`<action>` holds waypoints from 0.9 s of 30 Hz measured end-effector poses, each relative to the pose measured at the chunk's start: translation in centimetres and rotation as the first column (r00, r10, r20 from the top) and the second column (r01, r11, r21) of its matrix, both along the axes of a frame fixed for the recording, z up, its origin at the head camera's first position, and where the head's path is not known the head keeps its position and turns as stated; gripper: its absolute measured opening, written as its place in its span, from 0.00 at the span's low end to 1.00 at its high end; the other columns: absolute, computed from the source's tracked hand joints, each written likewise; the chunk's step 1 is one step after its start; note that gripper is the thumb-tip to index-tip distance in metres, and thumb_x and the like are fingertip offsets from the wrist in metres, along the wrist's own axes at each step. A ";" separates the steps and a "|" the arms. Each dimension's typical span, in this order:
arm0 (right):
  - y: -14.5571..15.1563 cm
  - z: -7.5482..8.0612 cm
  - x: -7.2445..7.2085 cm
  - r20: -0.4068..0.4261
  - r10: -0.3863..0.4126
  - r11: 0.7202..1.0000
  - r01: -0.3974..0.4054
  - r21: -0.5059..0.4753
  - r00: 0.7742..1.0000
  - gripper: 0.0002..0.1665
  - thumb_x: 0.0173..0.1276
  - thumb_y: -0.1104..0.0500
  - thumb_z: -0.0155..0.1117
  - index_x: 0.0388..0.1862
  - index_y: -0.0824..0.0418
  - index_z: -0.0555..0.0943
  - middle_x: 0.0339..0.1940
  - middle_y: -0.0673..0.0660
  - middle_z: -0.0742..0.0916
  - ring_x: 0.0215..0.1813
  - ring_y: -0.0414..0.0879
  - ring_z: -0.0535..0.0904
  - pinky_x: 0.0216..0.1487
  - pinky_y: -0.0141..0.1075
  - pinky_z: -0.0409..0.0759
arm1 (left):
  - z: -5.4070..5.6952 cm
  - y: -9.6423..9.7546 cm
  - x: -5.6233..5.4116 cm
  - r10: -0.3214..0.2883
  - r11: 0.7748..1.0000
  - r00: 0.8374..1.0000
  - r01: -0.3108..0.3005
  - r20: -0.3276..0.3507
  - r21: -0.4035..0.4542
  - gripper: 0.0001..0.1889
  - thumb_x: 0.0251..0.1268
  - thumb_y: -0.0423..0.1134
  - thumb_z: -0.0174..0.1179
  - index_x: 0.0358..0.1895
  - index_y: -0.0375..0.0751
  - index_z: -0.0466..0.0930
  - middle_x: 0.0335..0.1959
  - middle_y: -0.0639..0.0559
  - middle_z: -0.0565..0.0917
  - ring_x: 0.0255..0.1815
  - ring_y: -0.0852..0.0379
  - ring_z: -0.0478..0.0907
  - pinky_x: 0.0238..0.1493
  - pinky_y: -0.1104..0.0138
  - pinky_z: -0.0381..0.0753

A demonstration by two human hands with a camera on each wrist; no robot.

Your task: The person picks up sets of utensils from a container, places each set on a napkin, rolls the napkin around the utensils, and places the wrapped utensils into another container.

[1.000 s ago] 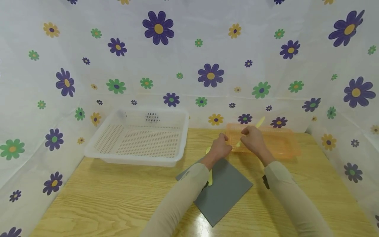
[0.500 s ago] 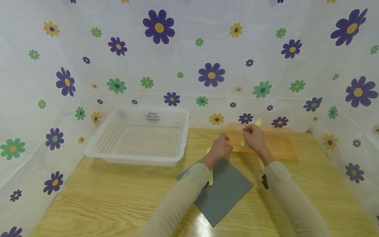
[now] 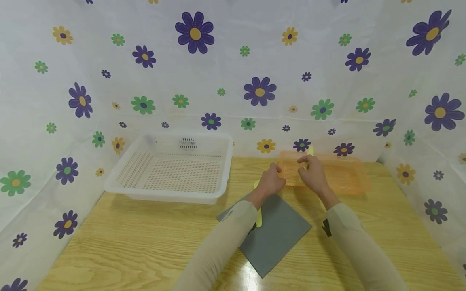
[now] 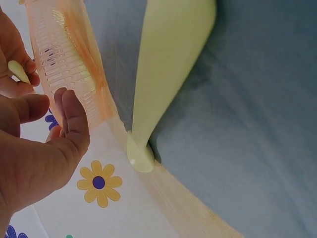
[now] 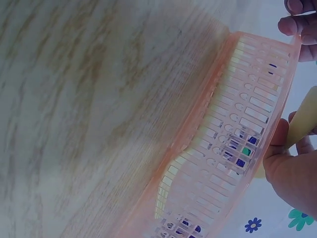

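Note:
My left hand (image 3: 270, 182) is at the near left end of the orange plastic basket (image 3: 351, 186). Its thumb and fingers pinch the basket's rim. Over the same basket, my right hand (image 3: 314, 173) holds a pale yellow utensil (image 5: 303, 119) between thumb and fingers, its upper end sticking up above the hand. The grip hides much of this utensil, so I cannot tell its kind. Through the slotted basket wall shows another pale yellow utensil (image 5: 215, 109) lying inside. Under my left forearm, a pale yellow spoon (image 4: 163, 64) lies across the grey square board (image 3: 280, 234).
A large white perforated basket (image 3: 174, 198) stands at the back left of the wooden table (image 3: 145, 242). A white flower-print curtain (image 3: 225, 60) encloses the back and both sides, close behind the two baskets.
The yellow utensil in my right hand has turned from a slant to nearly upright. My right fingers have shifted along it. The left hand has stayed at the basket's rim.

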State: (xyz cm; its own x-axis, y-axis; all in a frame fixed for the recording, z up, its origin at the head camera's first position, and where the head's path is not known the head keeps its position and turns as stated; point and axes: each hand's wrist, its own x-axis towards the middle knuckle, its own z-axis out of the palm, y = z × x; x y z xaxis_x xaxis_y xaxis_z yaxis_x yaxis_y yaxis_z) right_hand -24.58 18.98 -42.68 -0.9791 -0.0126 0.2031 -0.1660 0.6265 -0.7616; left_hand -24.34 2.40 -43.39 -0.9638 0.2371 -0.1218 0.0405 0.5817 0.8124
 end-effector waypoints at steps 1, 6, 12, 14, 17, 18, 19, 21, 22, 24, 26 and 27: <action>0.0 0.0 0.0 -0.003 0.001 1.000 -0.001 0.000 1.000 0.21 0.64 0.72 0.52 0.57 0.75 0.74 0.61 0.72 0.75 0.35 0.55 0.73 0.31 0.39 0.73 | 0.0 0.0 0.0 0.000 1.000 1.000 0.000 -0.003 0.000 0.19 0.66 0.31 0.55 0.59 0.35 0.66 0.17 0.55 0.65 0.14 0.61 0.59 0.19 0.69 0.61; -0.2 -0.3 0.1 -0.013 -0.005 1.000 0.005 -0.001 1.000 0.26 0.64 0.74 0.52 0.63 0.75 0.69 0.69 0.73 0.68 0.70 0.66 0.63 0.68 0.55 0.66 | 0.1 -0.1 0.3 -0.005 1.000 1.000 0.005 -0.011 0.000 0.18 0.68 0.32 0.54 0.59 0.35 0.66 0.17 0.55 0.65 0.15 0.61 0.59 0.20 0.70 0.61; -0.4 -0.2 -0.2 -0.023 0.025 0.998 -0.024 0.064 0.999 0.37 0.64 0.75 0.54 0.73 0.71 0.60 0.77 0.73 0.56 0.78 0.68 0.49 0.74 0.60 0.53 | 0.2 -0.4 0.5 -0.011 1.000 0.999 0.011 -0.032 0.006 0.17 0.69 0.32 0.53 0.59 0.34 0.67 0.19 0.54 0.67 0.17 0.60 0.61 0.22 0.69 0.62; -0.5 -0.2 -0.3 -0.009 0.035 0.996 -0.034 0.086 0.999 0.43 0.65 0.75 0.55 0.78 0.69 0.53 0.79 0.73 0.51 0.79 0.68 0.45 0.74 0.60 0.52 | 0.2 -0.4 0.5 -0.013 1.000 0.999 0.013 -0.035 0.001 0.17 0.69 0.32 0.52 0.59 0.34 0.67 0.19 0.54 0.66 0.16 0.60 0.60 0.22 0.69 0.62; -0.7 0.0 -0.3 0.033 0.028 0.997 -0.030 0.066 0.999 0.47 0.68 0.73 0.55 0.80 0.68 0.43 0.78 0.75 0.53 0.75 0.70 0.57 0.68 0.58 0.66 | 0.3 -0.5 0.6 -0.012 1.000 0.999 0.012 -0.036 -0.001 0.17 0.69 0.32 0.52 0.59 0.34 0.67 0.19 0.55 0.65 0.16 0.60 0.60 0.23 0.69 0.62; -0.8 0.0 -0.2 0.052 0.018 0.999 -0.020 0.043 0.998 0.48 0.68 0.72 0.55 0.80 0.68 0.42 0.76 0.77 0.58 0.72 0.70 0.63 0.63 0.56 0.73 | 0.3 -0.5 0.6 -0.012 1.000 0.999 0.012 -0.034 -0.001 0.17 0.68 0.32 0.52 0.59 0.34 0.67 0.19 0.55 0.65 0.16 0.60 0.59 0.23 0.69 0.62; -0.8 0.1 -0.1 0.072 0.005 1.000 -0.006 0.016 0.997 0.47 0.69 0.71 0.55 0.80 0.68 0.42 0.74 0.78 0.62 0.67 0.69 0.69 0.56 0.53 0.78 | 0.4 -0.5 0.6 -0.012 1.000 0.999 0.012 -0.031 -0.005 0.17 0.69 0.32 0.52 0.59 0.34 0.66 0.19 0.55 0.65 0.16 0.60 0.59 0.23 0.69 0.62; -0.8 0.1 0.0 0.105 -0.018 0.999 0.022 -0.040 0.994 0.45 0.69 0.70 0.56 0.78 0.71 0.46 0.66 0.79 0.71 0.56 0.68 0.78 0.41 0.43 0.82 | 0.5 -0.5 0.7 -0.011 1.000 1.000 0.011 -0.024 0.000 0.18 0.69 0.32 0.52 0.59 0.34 0.67 0.19 0.54 0.65 0.16 0.60 0.59 0.22 0.69 0.62; -0.7 0.1 0.0 0.117 -0.030 0.997 0.038 -0.064 0.993 0.43 0.68 0.69 0.57 0.77 0.72 0.48 0.63 0.79 0.74 0.55 0.67 0.80 0.38 0.39 0.82 | 0.6 -0.5 0.8 -0.011 1.000 1.000 0.011 -0.020 0.003 0.18 0.69 0.32 0.52 0.59 0.34 0.67 0.19 0.54 0.65 0.16 0.60 0.59 0.22 0.69 0.62; -0.6 0.1 -0.1 0.140 -0.049 0.993 0.063 -0.103 0.989 0.40 0.68 0.68 0.58 0.75 0.75 0.54 0.58 0.78 0.79 0.50 0.65 0.83 0.33 0.32 0.79 | 0.7 -0.6 0.9 -0.008 1.000 1.000 0.008 -0.010 0.003 0.18 0.69 0.33 0.52 0.60 0.35 0.67 0.19 0.54 0.66 0.16 0.60 0.59 0.22 0.69 0.62; -0.4 0.1 -0.1 0.150 -0.057 0.987 0.078 -0.139 0.987 0.37 0.67 0.67 0.60 0.72 0.77 0.60 0.55 0.76 0.81 0.47 0.63 0.84 0.31 0.28 0.77 | 0.8 -0.6 1.0 -0.003 1.000 1.000 0.003 -0.002 0.005 0.18 0.70 0.33 0.52 0.60 0.35 0.67 0.20 0.53 0.67 0.16 0.60 0.60 0.23 0.69 0.63; -0.4 0.1 -0.1 0.149 -0.058 0.986 0.080 -0.149 0.987 0.36 0.67 0.67 0.61 0.71 0.78 0.62 0.54 0.76 0.82 0.46 0.61 0.85 0.31 0.27 0.77 | 0.8 -0.7 1.1 0.001 1.000 1.000 -0.001 0.000 0.003 0.18 0.70 0.33 0.52 0.60 0.35 0.67 0.21 0.53 0.68 0.17 0.59 0.60 0.23 0.69 0.63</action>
State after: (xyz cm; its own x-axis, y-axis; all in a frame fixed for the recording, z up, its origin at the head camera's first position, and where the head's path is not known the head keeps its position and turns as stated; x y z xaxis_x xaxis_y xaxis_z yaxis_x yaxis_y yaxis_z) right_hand -24.65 18.59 -42.62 -0.9956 0.0764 0.0544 -0.0083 0.5057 -0.8627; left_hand -23.27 1.71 -42.58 -0.9641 0.2365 -0.1209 0.0401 0.5795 0.8140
